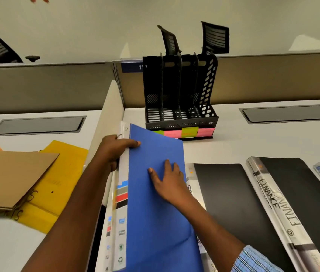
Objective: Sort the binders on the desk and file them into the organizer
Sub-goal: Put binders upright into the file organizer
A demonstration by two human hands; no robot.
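A blue binder [155,193] with a smooth, flat cover lies in the near middle of the white desk [253,134]. Its white spine has little colored blocks printed on it. The left hand [114,152] is curled around the far end of that spine, thumb on the blue cover and fingers tucked under the edge. The right hand [167,179] lies open and flat on the blue cover, fingers spread, gripping nothing.

Far behind the binder stands a black plastic file organizer [178,95] with four tall, empty slots and a side wall full of holes. Bright green and pink sticky notes [184,132] run along its front.

To the right lie two black binders. The nearer one [229,203] touches the blue binder. The next one [302,203] has a shiny clear spine that reads "FINANCE".

On the left lie a yellow paper folder [62,173] and a brown cardboard folder [13,177] on top of it.
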